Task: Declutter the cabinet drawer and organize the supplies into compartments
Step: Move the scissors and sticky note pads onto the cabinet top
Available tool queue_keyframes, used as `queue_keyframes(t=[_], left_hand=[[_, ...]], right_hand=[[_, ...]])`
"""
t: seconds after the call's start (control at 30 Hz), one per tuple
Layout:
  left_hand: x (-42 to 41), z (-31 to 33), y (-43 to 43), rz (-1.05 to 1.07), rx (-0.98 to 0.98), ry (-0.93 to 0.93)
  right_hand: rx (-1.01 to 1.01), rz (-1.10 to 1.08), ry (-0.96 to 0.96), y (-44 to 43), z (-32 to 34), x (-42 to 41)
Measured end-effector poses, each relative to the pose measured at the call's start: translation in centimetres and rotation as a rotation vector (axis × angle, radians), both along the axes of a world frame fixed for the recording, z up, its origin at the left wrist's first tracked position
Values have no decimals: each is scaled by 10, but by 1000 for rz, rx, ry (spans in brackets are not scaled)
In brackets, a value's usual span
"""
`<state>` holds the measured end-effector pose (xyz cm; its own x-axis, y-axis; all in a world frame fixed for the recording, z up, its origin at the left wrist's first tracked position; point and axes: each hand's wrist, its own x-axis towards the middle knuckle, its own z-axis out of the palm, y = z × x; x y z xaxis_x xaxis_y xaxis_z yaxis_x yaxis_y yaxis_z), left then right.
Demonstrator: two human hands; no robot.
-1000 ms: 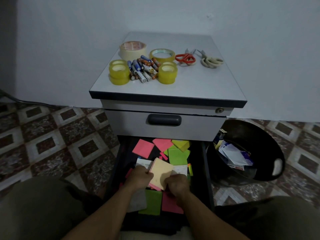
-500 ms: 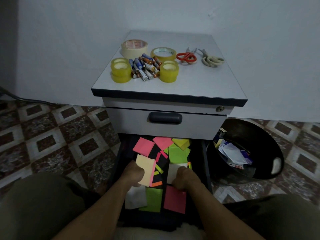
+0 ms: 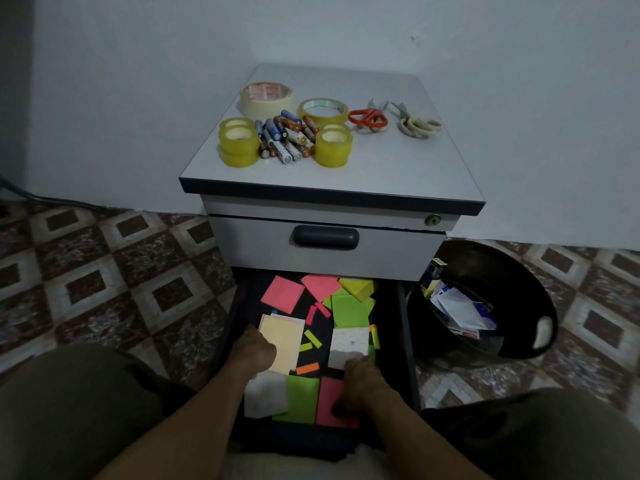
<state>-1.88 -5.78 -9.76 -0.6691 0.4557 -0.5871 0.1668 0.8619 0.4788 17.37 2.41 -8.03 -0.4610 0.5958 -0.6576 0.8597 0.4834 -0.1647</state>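
Black sheet metal forms the open lower drawer [image 3: 389, 341], pulled out from the grey cabinet [image 3: 322, 265] beneath a closed upper drawer with a dark handle [image 3: 325, 238]. The task's supplies lie loose inside the lower drawer.

Left hand [image 3: 254, 351]: located at the drawer's left side. Its fingers are curled over the near-left edge of the pale cream square sticky-note pad [image 3: 282, 336] and grip it. This pad lies tilted at centre-left, just beyond a plain white pad [image 3: 266, 393].

Right hand [image 3: 363, 379]: located at the drawer's right side, knuckles up, fingers bent down at the near edge of the white speckled pad [image 3: 349, 342]. Whether they grip that pad cannot be told. The hand partly covers a pink near pad [image 3: 330, 405], which sits beside a lime green near pad [image 3: 299, 396].

Between the hands lie narrow paper strips, including an orange strip [image 3: 307, 368]. At the drawer's far end are a pink far pad [image 3: 282, 294], a yellow block pad [image 3: 358, 287] and a green far pad [image 3: 351, 310].

On the cabinet top stand a beige masking tape roll [image 3: 266, 98], a flat clear tape roll [image 3: 322, 110], two stacks of yellowish tape rolls [image 3: 239, 142], a pile of batteries [image 3: 285, 136], red-handled scissors [image 3: 367, 116] and cream-handled scissors [image 3: 417, 123].

A black round bin [image 3: 502, 271] holding paper stands right of the cabinet.
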Motion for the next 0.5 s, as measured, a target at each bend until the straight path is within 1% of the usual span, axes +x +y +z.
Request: queue_keyframes(t=[0.13, 0.2, 0.3, 0.37, 0.5], left_hand=[[0, -1, 3, -4, -8, 14], [2, -1, 5, -19, -17, 33], [1, -1, 6, -69, -34, 97], [-3, -2, 6, -86, -20, 101], [-8, -1, 6, -47, 15, 72]], right_hand=[[-80, 62, -15, 9, 10, -2], [-165, 73, 35, 17, 24, -5], [-263, 18, 137, 27, 30, -6], [-330, -54, 221, 22, 28, -8], [-404, -297, 391, 9, 13, -8]])
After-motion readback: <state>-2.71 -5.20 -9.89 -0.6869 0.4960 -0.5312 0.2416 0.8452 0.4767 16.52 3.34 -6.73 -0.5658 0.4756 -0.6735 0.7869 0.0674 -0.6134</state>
